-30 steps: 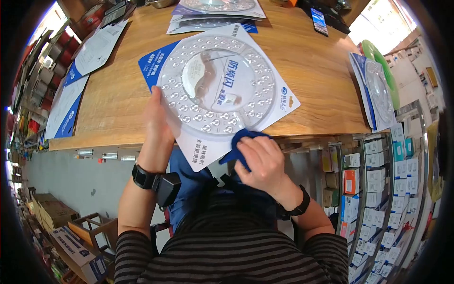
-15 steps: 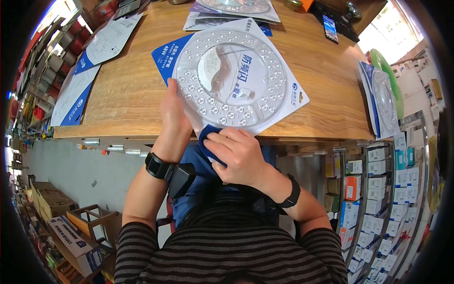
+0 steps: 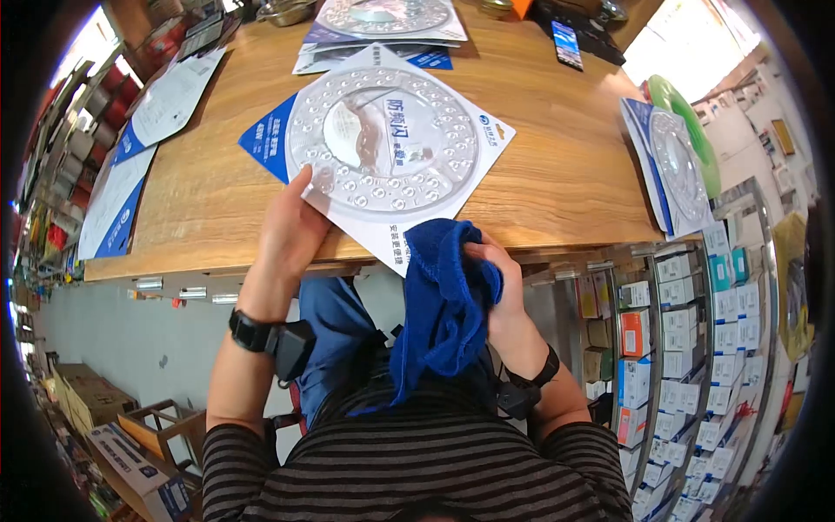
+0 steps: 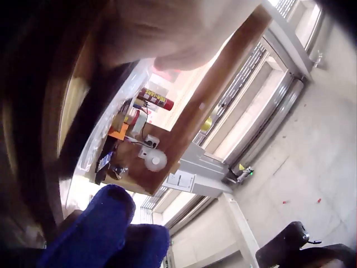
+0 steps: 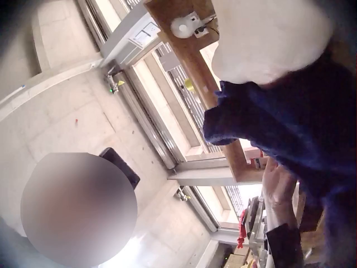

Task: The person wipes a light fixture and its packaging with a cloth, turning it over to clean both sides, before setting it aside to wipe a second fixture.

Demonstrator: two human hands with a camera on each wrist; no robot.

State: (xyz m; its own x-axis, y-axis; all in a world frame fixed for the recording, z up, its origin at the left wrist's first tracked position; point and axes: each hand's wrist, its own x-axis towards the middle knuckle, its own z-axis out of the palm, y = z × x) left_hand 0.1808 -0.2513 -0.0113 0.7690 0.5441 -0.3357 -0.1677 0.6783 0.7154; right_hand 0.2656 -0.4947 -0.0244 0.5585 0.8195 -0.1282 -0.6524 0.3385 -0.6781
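A blister-packed ring lamp (image 3: 383, 139) on a white and blue card lies tilted over the table's front edge in the head view, its lower corner jutting toward the person. My left hand (image 3: 291, 230) grips the card's lower left edge, thumb on top and fingers hidden beneath. The right hand (image 3: 504, 278) holds a dark blue cloth (image 3: 444, 296) that hangs loosely over the lap. The cloth's upper end overlaps the card's lower corner. Folds of the same cloth (image 5: 279, 123) fill the right side of the right wrist view.
More lamp packs (image 3: 383, 17) are stacked at the table's back. Cards (image 3: 170, 104) lie along the left edge, and packs (image 3: 674, 165) stand at the right edge. A phone (image 3: 567, 45) rests back right. Shelves of small boxes (image 3: 687, 322) stand to the right.
The right hand moved left along the card's lower edge with the bunched cloth, then back right. The cloth now hangs spread out. The left hand keeps its grip on the card.
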